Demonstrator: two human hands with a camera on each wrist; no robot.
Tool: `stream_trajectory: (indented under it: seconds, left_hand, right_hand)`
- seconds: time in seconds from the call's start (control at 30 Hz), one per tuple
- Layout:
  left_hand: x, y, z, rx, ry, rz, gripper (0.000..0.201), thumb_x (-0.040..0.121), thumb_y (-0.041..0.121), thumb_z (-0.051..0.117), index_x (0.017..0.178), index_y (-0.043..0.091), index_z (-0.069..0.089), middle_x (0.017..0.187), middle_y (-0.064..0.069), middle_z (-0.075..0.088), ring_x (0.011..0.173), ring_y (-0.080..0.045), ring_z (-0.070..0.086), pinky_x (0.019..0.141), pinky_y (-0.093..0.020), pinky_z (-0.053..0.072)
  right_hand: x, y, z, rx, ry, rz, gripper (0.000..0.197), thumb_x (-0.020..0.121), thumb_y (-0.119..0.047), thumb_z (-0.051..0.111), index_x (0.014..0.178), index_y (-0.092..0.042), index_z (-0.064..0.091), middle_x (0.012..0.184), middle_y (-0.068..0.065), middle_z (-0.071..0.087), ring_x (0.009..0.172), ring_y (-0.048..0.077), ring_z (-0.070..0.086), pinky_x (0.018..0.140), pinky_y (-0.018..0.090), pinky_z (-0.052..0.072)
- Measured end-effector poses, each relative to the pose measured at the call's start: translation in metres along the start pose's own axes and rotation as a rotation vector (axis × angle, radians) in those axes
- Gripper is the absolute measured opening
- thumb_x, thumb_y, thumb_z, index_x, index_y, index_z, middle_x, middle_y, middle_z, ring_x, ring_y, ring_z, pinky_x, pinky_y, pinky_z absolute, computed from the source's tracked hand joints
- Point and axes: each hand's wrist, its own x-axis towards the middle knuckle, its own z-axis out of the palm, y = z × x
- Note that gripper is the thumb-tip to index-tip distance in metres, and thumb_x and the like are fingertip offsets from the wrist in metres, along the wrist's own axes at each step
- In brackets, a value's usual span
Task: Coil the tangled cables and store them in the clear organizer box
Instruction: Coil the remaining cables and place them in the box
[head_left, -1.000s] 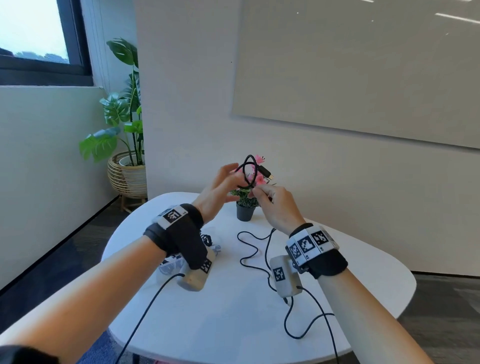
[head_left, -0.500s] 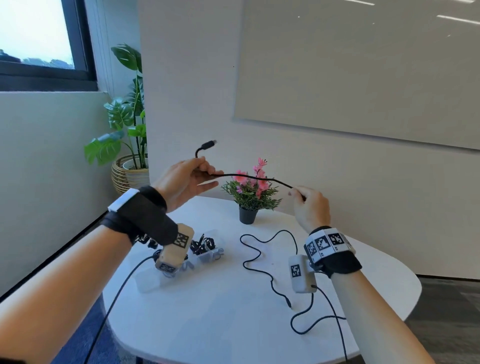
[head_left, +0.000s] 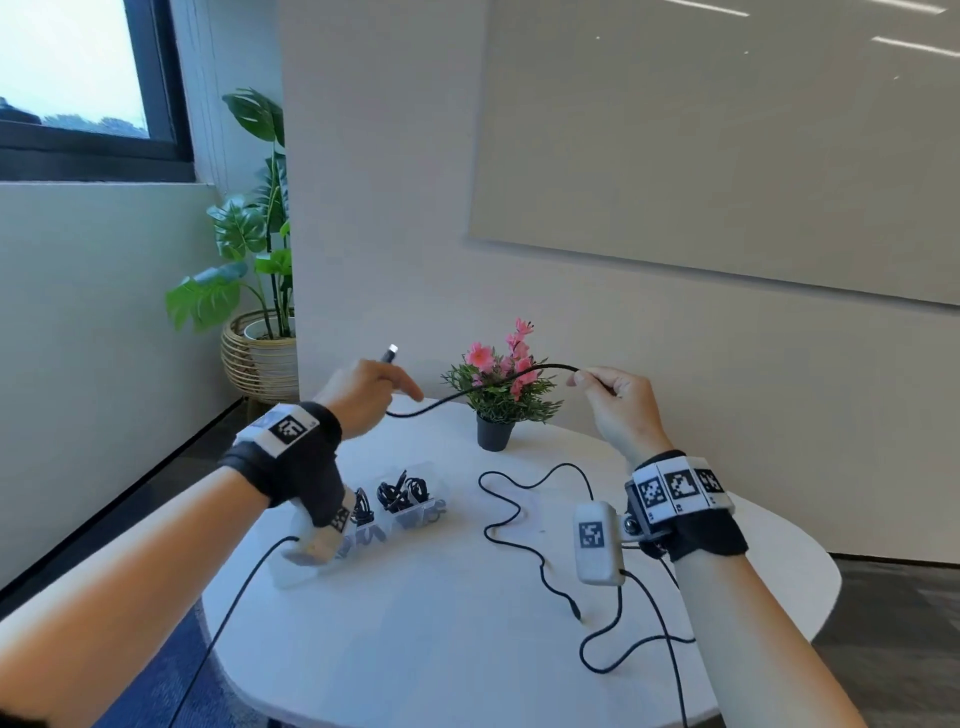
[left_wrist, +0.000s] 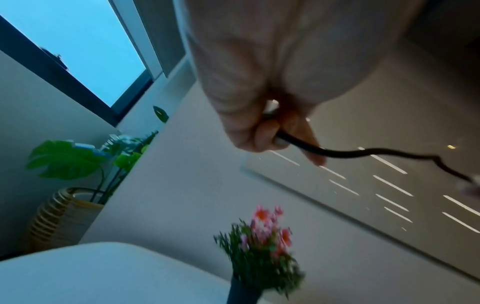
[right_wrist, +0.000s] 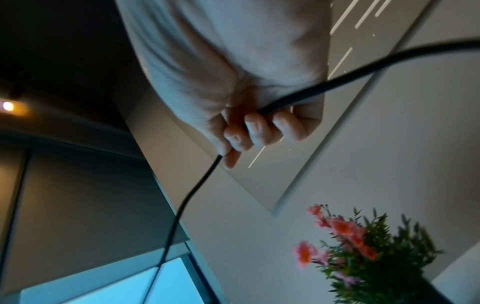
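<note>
A black cable (head_left: 467, 394) stretches in the air between both hands above the white table (head_left: 415, 623). My left hand (head_left: 363, 387) grips one end, and the plug (head_left: 389, 354) sticks up past its fingers; the left wrist view shows the fingers (left_wrist: 259, 135) curled round the cable (left_wrist: 350, 153). My right hand (head_left: 613, 395) holds the other part, fingers (right_wrist: 259, 129) wrapped round the cable (right_wrist: 202, 181). The clear organizer box (head_left: 410, 499) lies on the table's left with several coiled black cables inside, partly hidden by my left wrist.
A second black cable (head_left: 524, 519) lies loose and wavy on the table's middle. A small potted flower plant (head_left: 498, 400) stands at the table's back, just behind the held cable. A big leafy plant in a wicker pot (head_left: 257, 332) stands on the floor at the left.
The small loop held between both hands has been pulled out into a long strand. The hands moved apart, the left going left and lower, the right going right.
</note>
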Motion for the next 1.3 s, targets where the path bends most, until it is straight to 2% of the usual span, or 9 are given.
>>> stream_trajectory:
  seconds: [0.07,0.2,0.33,0.47,0.6,0.83,1.0,1.17,1.3]
  left_hand:
    - [-0.007,-0.003,0.006,0.059,-0.212,0.013,0.034,0.097,0.034,0.041,0.085,0.025,0.071,0.124,-0.014,0.057,0.092,-0.023,0.059,0.082,-0.032,0.044]
    - [-0.005,-0.009,0.015,0.385,-0.294,0.126,0.031,0.085,0.054,0.053,0.065,0.033,0.065,0.09,-0.002,0.05,0.082,-0.018,0.05,0.066,-0.027,0.034]
    - [-0.002,-0.018,0.017,0.233,-0.104,0.277,0.03,0.091,0.038,0.054,0.061,0.039,0.056,0.145,-0.009,0.027,0.139,-0.026,0.018,0.11,-0.041,0.024]
    - [0.002,-0.017,0.01,0.17,-0.008,0.521,0.03,0.094,0.033,0.047,0.066,0.034,0.056,0.154,0.003,0.02,0.145,-0.013,-0.001,0.117,-0.048,0.002]
    - [-0.003,0.001,0.015,-0.592,-0.042,0.334,0.037,0.1,0.034,0.03,0.101,0.02,0.065,0.119,0.008,0.056,0.128,-0.012,0.044,0.113,-0.038,0.027]
    - [-0.001,0.036,0.018,-1.482,0.042,0.093,0.039,0.101,0.041,0.02,0.073,0.02,0.038,0.082,0.002,0.07,0.1,-0.026,0.068,0.083,-0.048,0.045]
    - [0.0,0.036,0.012,-1.482,0.086,0.053,0.036,0.1,0.04,0.027,0.076,0.018,0.041,0.064,0.003,0.052,0.059,-0.015,0.06,0.087,-0.059,0.046]
    - [-0.007,0.037,0.019,-1.335,-0.006,0.103,0.032,0.1,0.034,0.033,0.077,0.014,0.045,0.077,-0.003,0.059,0.061,-0.018,0.062,0.078,-0.044,0.044]
    - [-0.013,0.039,0.018,-1.221,-0.062,0.152,0.025,0.097,0.026,0.044,0.076,0.015,0.049,0.084,-0.003,0.06,0.067,-0.016,0.056,0.08,-0.041,0.046]
  right_hand:
    - [0.003,-0.005,-0.001,0.057,-0.005,0.003,0.017,0.093,-0.014,0.056,0.091,-0.009,0.072,0.083,-0.01,0.065,0.072,-0.014,0.053,0.056,-0.006,0.034]
    - [0.007,-0.007,0.001,0.079,0.016,0.011,0.018,0.092,-0.012,0.056,0.095,-0.003,0.072,0.077,-0.011,0.065,0.069,-0.01,0.052,0.056,-0.003,0.036]
    - [0.009,0.004,-0.002,0.08,0.061,0.094,0.018,0.094,-0.015,0.054,0.089,-0.011,0.071,0.032,-0.022,0.043,0.036,-0.005,0.04,0.047,0.01,0.03]
    - [0.007,0.014,-0.006,0.056,0.054,0.18,0.02,0.094,-0.016,0.054,0.084,-0.012,0.071,0.031,-0.023,0.042,0.043,-0.003,0.037,0.05,0.013,0.027]
    - [-0.01,0.011,0.006,0.012,-0.131,0.17,0.02,0.095,-0.018,0.053,0.088,-0.01,0.07,0.043,-0.021,0.049,0.047,-0.005,0.041,0.049,0.011,0.031]
    - [-0.046,0.014,0.048,0.067,-0.483,0.104,0.025,0.095,-0.021,0.052,0.076,-0.018,0.068,0.053,-0.005,0.039,0.054,0.016,0.031,0.053,0.026,0.026]
    - [-0.059,0.007,0.062,0.073,-0.529,0.063,0.018,0.095,-0.017,0.052,0.09,-0.014,0.07,0.062,-0.002,0.057,0.052,0.011,0.045,0.053,0.021,0.036]
    - [-0.065,-0.029,0.073,0.346,-0.679,0.214,0.029,0.096,-0.021,0.05,0.124,-0.015,0.046,0.099,0.007,0.067,0.063,0.019,0.06,0.057,0.025,0.048]
    - [-0.062,-0.047,0.09,0.435,-0.544,0.122,0.024,0.098,-0.014,0.047,0.119,-0.004,0.053,0.08,0.004,0.06,0.05,0.012,0.046,0.047,0.019,0.037]
